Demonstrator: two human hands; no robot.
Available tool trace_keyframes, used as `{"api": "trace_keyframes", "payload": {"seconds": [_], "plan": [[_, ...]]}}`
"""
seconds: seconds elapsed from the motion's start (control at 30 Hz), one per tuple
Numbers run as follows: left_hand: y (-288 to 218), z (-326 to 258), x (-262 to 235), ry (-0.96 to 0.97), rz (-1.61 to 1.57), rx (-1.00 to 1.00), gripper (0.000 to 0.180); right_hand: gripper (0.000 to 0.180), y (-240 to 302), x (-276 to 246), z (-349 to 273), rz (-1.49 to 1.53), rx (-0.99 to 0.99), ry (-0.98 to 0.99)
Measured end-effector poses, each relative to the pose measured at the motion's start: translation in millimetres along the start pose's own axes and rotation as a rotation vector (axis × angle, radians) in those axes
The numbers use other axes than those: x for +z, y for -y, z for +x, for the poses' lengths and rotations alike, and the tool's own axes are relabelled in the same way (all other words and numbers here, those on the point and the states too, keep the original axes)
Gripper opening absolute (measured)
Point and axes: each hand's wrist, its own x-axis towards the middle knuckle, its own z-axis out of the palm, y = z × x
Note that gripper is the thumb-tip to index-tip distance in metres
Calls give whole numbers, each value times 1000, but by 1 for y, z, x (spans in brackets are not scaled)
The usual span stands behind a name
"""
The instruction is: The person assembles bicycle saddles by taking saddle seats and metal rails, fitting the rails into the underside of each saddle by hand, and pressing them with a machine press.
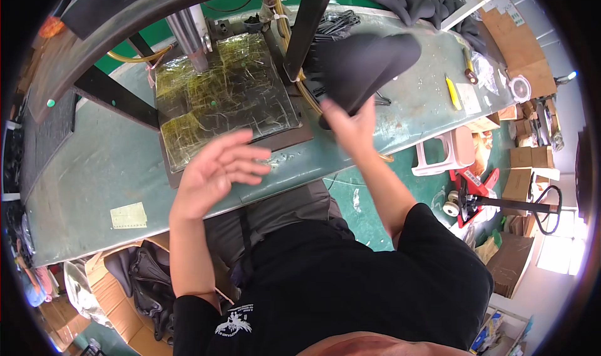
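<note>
Hands over a green desk [94,168], one gripping a black fabric piece.

Cardboard boxes [113,293] below the desk's near edge, on the left, hold dark bags and clear wrapping; more boxes [526,162] stand off its right end. The right hand [350,121] is raised just right of the scratched press pad [225,93] that lies on the desk, its fingers closed on the lower edge of the black fabric piece [369,62], which hangs in the air above the desk's far right part. The left hand [216,168] hovers at the pad's near corner, palm up, fingers spread and loosely curled, holding nothing. A yellow knife [452,92] lies on the desk, well right of the pad.
</note>
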Motion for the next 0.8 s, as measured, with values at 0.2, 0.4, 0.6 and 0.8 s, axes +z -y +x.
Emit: {"api": "trace_keyframes", "payload": {"seconds": [0.2,0.4,0.6,0.8], "plan": [[6,-20,-2,154,237,-119,73,66,-9,-67,258,428,246,-82],[-13,-147,-69,265,162,322,50,60,-20,-24,242,244,190,-9],[64,-397,-158,-1348,-297,691,31,45,-62,-89,143,-906,-306,-58],[224,-518,-236,-2126,-196,-311,45,60,-116,-132,100,-957,-295,292]]}}
